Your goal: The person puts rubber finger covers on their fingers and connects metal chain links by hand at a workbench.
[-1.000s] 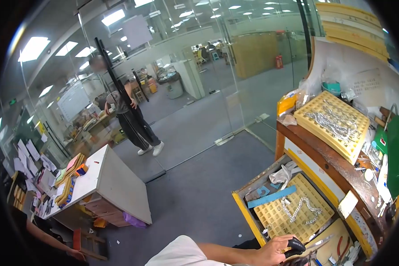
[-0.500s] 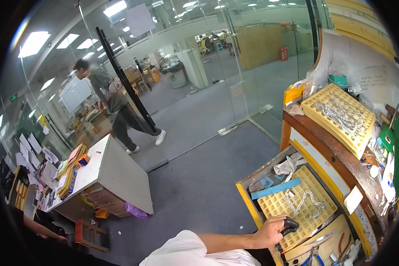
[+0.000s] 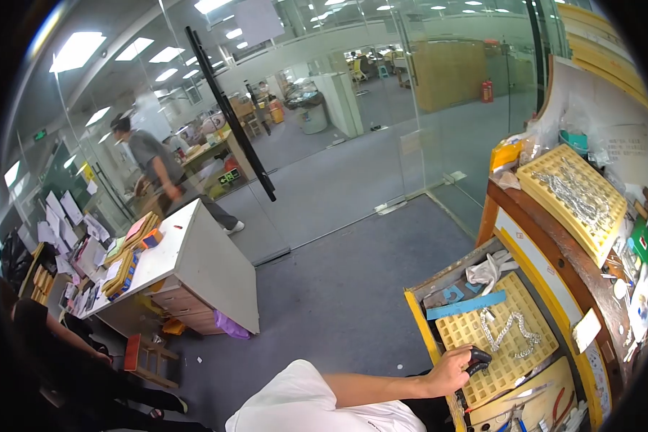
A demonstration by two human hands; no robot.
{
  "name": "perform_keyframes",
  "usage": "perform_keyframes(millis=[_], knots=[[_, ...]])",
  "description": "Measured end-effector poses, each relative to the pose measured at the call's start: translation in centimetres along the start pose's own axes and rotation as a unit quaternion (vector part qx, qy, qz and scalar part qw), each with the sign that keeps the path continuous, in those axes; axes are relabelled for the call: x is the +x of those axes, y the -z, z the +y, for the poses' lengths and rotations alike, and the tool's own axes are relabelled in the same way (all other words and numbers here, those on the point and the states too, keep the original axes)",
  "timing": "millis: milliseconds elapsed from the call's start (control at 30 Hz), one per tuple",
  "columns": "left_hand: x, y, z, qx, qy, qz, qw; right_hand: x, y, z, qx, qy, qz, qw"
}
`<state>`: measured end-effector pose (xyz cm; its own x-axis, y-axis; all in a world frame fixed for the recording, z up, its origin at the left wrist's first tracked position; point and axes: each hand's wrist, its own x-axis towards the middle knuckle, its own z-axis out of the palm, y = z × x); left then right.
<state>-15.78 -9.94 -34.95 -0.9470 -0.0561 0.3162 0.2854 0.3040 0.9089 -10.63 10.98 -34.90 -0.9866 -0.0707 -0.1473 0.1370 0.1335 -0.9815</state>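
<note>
My left hand (image 3: 451, 371) reaches in from the bottom middle, over the near left part of a yellow gridded tray (image 3: 456, 333) in an open drawer. Black coverings wrap its fingertips, and the fingers are curled together. Whatever they may hold is hidden. Just beyond the fingertips, a silver chain (image 3: 517, 325) lies in a zigzag on the tray. A blue strip (image 3: 465, 306) lies across the tray's far left edge. Outside the frame is my right hand.
Pliers (image 3: 560, 407) and other tools lie on a board at the drawer's near end. A white glove (image 3: 488, 268) sits at its far end. On the bench rests another yellow tray (image 3: 538, 173) of silver chains. Past a glass wall walks a person (image 3: 155, 162); another sits lower left.
The view has shifted, so the drawer and bench sit farther right. The walking person has moved left behind the glass. My left hand stays over the tray, its fingers still curled.
</note>
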Motion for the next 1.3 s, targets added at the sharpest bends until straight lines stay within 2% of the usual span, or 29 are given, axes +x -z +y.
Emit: perform_keyframes(millis=[33, 67, 100, 167, 200, 267, 333, 500, 567, 667, 767, 867, 933, 967, 1000, 1033, 1100, 1133, 1167, 1233, 1300], knots=[[0.0, 0.3, 0.5, 0.012, -0.034, 0.017, 0.999, 0.1, 0.1, 0.2, 0.001, -0.004, 0.0, 1.0], [-0.3, 0.1, 0.1, -0.019, 0.003, 0.015, 1.0, 0.0, 0.1, 0.5, 0.007, -0.008, 0.003, 1.0], [-0.3, -0.4, -0.7, -0.003, -0.064, 0.064, 0.996, 0.0, 0.1, 0.7, 0.01, -0.01, 0.003, 1.0], [0.1, 0.4, 1.0, 0.016, -0.069, 0.065, 0.995, -0.1, 0.1, 1.3, 0.013, -0.018, 0.008, 1.0], [-0.2, 0.5, 1.6, 0.039, -0.042, 0.08, 0.995, -0.2, 0.2, 1.6, 0.013, -0.023, 0.003, 1.0], [-0.1, 0.5, 1.7, 0.004, 0.009, 0.078, 0.997, -1.0, 0.5, 2.3, 0.013, -0.043, 0.012, 0.999], [0.1, -0.3, 0.5, -0.115, 0.073, 0.087, 0.987, -1.9, 1.3, 3.2, 0.008, -0.067, 0.016, 0.998], [0.8, 0.1, -0.1, -0.238, 0.101, 0.086, 0.962, -6.6, 4.1, 7.1, -0.039, -0.174, 0.002, 0.984], [1.4, 0.5, 1.1, -0.238, 0.118, 0.072, 0.962, -9.3, 5.4, 9.1, -0.069, -0.226, -0.031, 0.971], [2.2, 0.7, 2.7, -0.258, 0.126, 0.064, 0.956, -13.8, 7.5, 12.1, -0.127, -0.303, -0.141, 0.934], [2.5, 0.7, 3.7, -0.291, 0.128, 0.049, 0.947, -18.5, 9.5, 14.9, -0.184, -0.328, -0.337, 0.863], [2.3, 0.7, 4.6, -0.311, 0.127, 0.038, 0.941, -21.2, 11.2, 15.0, -0.21, -0.207, -0.568, 0.769], [2.1, 0.6, 5.3, -0.32, 0.125, 0.043, 0.938, -18.7, 11.7, 9.1, -0.242, -0.083, -0.613, 0.748], [2.1, 0.6, 5.4, -0.321, 0.125, 0.037, 0.938, -13.9, 10.8, 0.2, -0.265, -0.093, -0.574, 0.769], [1.9, 0.7, 5.4, -0.337, 0.136, 0.024, 0.931, -11.3, 11.0, -4.1, -0.3, -0.056, -0.523, 0.796], [1.7, 0.8, 5.5, -0.353, 0.147, 0.013, 0.924, -9.5, 10.9, -6.4, -0.327, -0.056, -0.476, 0.814], [1.4, 0.7, 5.9, -0.357, 0.157, 0.005, 0.921, -6.9, 9.3, -9.4, -0.323, 0.083, -0.256, 0.907], [1.3, 0.8, 6.2, -0.36, 0.169, 0.0, 0.918, -5.6, 8.0, -9.6, -0.332, 0.177, -0.166, 0.912], [1.1, 0.8, 6.3, -0.359, 0.169, -0.004, 0.918, -3.9, 6.1, -10.7, -0.271, 0.247, -0.086, 0.926], [1.0, 0.8, 6.5, -0.369, 0.179, -0.016, 0.912, -1.6, 3.9, -11.2, -0.241, 0.304, -0.037, 0.921], [0.8, 0.7, 7.0, -0.383, 0.184, -0.018, 0.905, 0.3, 2.2, -11.0, -0.206, 0.321, 0.002, 0.924]])
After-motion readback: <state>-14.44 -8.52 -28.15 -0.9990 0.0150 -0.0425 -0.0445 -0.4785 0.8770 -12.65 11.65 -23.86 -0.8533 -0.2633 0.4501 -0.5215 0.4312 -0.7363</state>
